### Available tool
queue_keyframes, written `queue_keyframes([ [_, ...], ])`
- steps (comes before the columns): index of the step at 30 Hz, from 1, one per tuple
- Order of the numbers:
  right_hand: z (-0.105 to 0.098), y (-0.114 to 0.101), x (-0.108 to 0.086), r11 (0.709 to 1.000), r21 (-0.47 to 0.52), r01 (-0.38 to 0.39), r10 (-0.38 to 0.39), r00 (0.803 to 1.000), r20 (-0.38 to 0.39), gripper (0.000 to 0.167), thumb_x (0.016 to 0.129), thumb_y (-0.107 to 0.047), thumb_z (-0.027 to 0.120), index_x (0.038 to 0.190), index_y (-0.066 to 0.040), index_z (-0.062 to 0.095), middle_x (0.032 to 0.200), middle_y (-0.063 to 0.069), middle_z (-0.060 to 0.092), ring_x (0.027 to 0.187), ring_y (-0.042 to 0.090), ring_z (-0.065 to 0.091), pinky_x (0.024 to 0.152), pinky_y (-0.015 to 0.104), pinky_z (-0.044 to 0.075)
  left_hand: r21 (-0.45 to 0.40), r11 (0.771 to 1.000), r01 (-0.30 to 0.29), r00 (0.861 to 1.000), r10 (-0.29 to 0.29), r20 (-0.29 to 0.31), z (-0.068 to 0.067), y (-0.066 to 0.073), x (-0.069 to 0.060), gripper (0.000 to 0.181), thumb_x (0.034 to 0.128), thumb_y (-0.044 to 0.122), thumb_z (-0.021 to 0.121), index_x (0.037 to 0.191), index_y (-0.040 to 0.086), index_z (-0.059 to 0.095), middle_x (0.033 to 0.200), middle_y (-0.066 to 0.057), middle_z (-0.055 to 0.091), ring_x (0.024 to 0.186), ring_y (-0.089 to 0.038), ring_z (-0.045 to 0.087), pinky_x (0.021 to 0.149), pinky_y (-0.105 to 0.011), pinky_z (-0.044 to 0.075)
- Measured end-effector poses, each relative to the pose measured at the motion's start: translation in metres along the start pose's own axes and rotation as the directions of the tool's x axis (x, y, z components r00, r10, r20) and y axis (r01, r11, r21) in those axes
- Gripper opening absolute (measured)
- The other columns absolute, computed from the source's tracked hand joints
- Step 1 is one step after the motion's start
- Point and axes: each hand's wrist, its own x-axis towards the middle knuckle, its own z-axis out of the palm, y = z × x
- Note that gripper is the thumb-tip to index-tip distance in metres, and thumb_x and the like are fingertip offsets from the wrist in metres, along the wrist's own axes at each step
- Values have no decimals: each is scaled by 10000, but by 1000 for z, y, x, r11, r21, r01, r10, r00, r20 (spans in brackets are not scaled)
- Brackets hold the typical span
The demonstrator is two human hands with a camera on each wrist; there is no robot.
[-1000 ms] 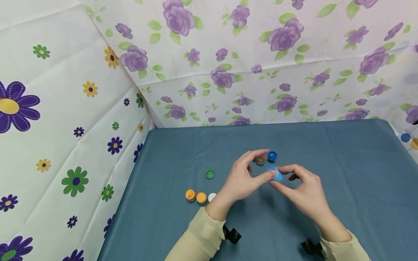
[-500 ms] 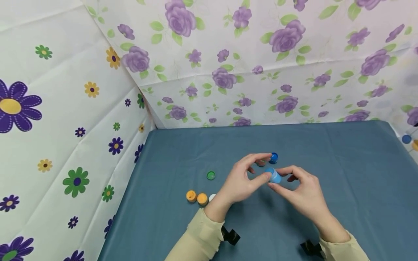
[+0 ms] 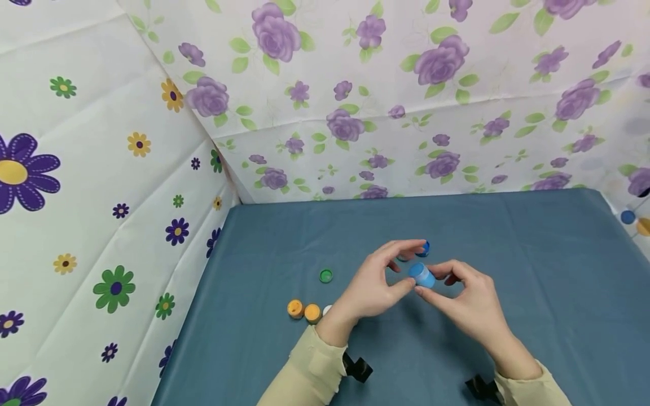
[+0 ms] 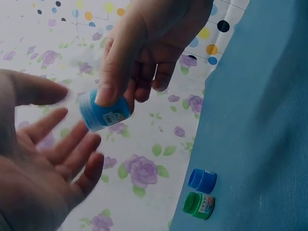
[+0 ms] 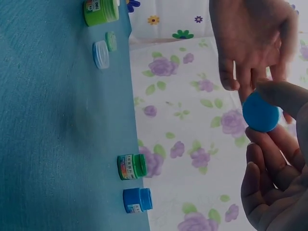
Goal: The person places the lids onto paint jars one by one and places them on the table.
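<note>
A sheet (image 3: 350,152) printed with purple roses hangs behind the table, and another sheet (image 3: 81,225) with daisies hangs along the left side. The table (image 3: 574,282) is covered in plain blue-grey cloth. Two pale sleeves (image 3: 311,363) come in from the near edge, each with a black strap piece (image 3: 359,369) at the wrist.

The right hand (image 3: 474,299) pinches a small light blue jar (image 3: 422,275) between thumb and fingertips, holding it up above the table, tilted. The left hand (image 3: 376,285) is just beside it with fingers spread and the gap between thumb and fingers wide; I cannot tell whether its thumb touches the jar.

Beyond the hands, a dark blue jar (image 4: 202,180) and a green jar (image 4: 199,205) stand upright side by side on the cloth. Two orange jars (image 3: 303,310) stand together left of the left wrist, next to a white round thing (image 3: 327,309) partly hidden by that wrist. The right wrist view also shows a light green jar (image 5: 101,11), cut off by the frame, and, near it, a clear lid (image 5: 101,54) just beside a smaller green lid (image 5: 111,41).
</note>
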Motion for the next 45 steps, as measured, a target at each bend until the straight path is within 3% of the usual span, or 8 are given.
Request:
queue_keyframes([
  [7, 1, -2, 2, 1000, -6, 18, -18, 1000, -12, 344, 762, -155, 1001, 1037, -183, 796, 1004, -46, 764, 842, 77, 612, 734, 200, 479, 21, 990, 140, 987, -138, -77, 5, 1, 2, 539, 1024, 253, 779, 1528, 188, 598, 1162, 58, 703, 1025, -74, 623, 824, -243, 538],
  [12, 0, -3, 1, 1000, -4, 12, -12, 1000, -1, 354, 740, -156, 1014, 1018, -196, 798, 986, -80, 752, 827, 82, 617, 724, 202, 483, 7, 997, 75, 997, -75, -16, 0, 2, 0, 573, 1027, 91, 748, 1558, 208, 568, 1252, 68, 723, 1054, -141, 625, 825, -267, 532],
  [16, 0, -5, 0, 1000, -6, 20, -20, 1000, -10, 353, 740, -138, 1010, 1016, -183, 794, 985, -67, 749, 828, 90, 618, 731, 193, 482, 37, 999, 39, 999, -39, 20, -2, 3, -3, 584, 1046, 121, 721, 1592, 207, 531, 1414, 44, 645, 1085, -110, 582, 819, -314, 525],
  [23, -1, -6, -3, 998, -32, 58, -59, 998, -14, 362, 689, -124, 1033, 963, -162, 799, 941, -53, 738, 824, 126, 640, 716, 166, 483, 101, 991, 87, 996, -89, 9, 7, 0, -4, 356, 1075, 204, 695, 1405, 72, 713, 1226, 17, 659, 835, -37, 539, 665, -195, 482],
  [29, -3, -10, -1, 999, 4, -34, 34, 999, 31, 276, 739, -158, 1014, 926, -184, 812, 899, -86, 752, 806, 148, 673, 681, 216, 523, 125, 992, -7, 999, 1, 48, 7, -2, -2, 343, 1068, 113, 684, 1399, 25, 695, 1239, -9, 648, 773, -69, 521, 605, -185, 442],
  [35, -4, -11, 0, 984, 78, -159, 149, 981, 125, 317, 875, -259, 934, 1148, -168, 802, 1031, -43, 770, 894, 149, 709, 769, 220, 566, 201, 980, -3, 997, -12, 74, -11, 1, -3, 587, 1055, 250, 719, 1584, 88, 522, 1413, -26, 619, 946, -65, 613, 716, -185, 512],
  [40, -1, -8, -7, 955, 212, -209, 169, 967, 191, 447, 988, -217, 822, 1402, -90, 709, 1169, 36, 747, 990, 70, 692, 839, 208, 574, 221, 970, 97, 995, -89, -45, -37, -10, -18, 679, 1074, 300, 694, 1665, 137, 400, 1580, -76, 505, 1120, -153, 617, 835, -359, 555],
  [45, 0, -4, -13, 928, 283, -244, 182, 957, 227, 368, 1013, -138, 779, 1366, -67, 700, 1202, 75, 722, 1022, 82, 672, 837, 235, 571, 204, 955, 216, 971, -190, -143, -59, -29, -43, 612, 1082, 277, 688, 1640, 169, 459, 1507, -33, 576, 1086, -144, 637, 808, -383, 531],
])
